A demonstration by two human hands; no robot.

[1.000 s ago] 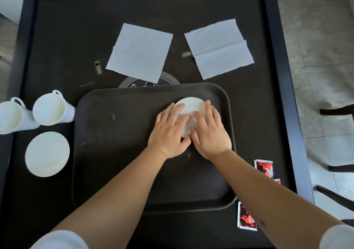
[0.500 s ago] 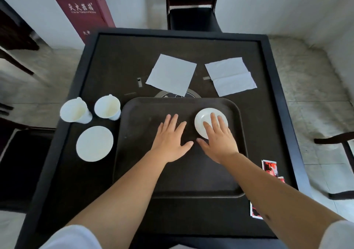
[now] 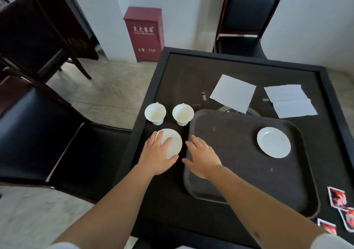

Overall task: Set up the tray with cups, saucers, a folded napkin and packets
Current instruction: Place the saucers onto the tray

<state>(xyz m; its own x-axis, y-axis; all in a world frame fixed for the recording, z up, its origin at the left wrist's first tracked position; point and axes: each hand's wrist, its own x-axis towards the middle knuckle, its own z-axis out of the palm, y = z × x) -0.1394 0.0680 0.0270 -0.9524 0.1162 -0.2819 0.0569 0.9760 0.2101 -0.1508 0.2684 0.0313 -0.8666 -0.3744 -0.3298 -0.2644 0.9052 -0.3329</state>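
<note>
A dark tray (image 3: 239, 176) lies on the black table, with one white saucer (image 3: 273, 144) resting alone at its far right. A second white saucer (image 3: 173, 142) sits on the table left of the tray. My left hand (image 3: 158, 156) lies flat over that saucer's near left part, fingers straight. My right hand (image 3: 203, 157) hovers open over the tray's left edge, holding nothing. Two white cups (image 3: 155, 113) (image 3: 183, 114) stand just behind the left saucer. Two white napkins (image 3: 232, 93) (image 3: 290, 100) lie flat beyond the tray. Red packets (image 3: 338, 201) lie at the near right.
A black chair (image 3: 47, 139) stands close to the table's left side, and another chair (image 3: 243, 19) stands behind the table. A red cabinet (image 3: 143, 34) is against the wall. The table has a raised rim (image 3: 151, 88).
Both hands left the saucer on the tray and moved left. My left hand now rests on the second saucer beside the tray. The view swung left and up.
</note>
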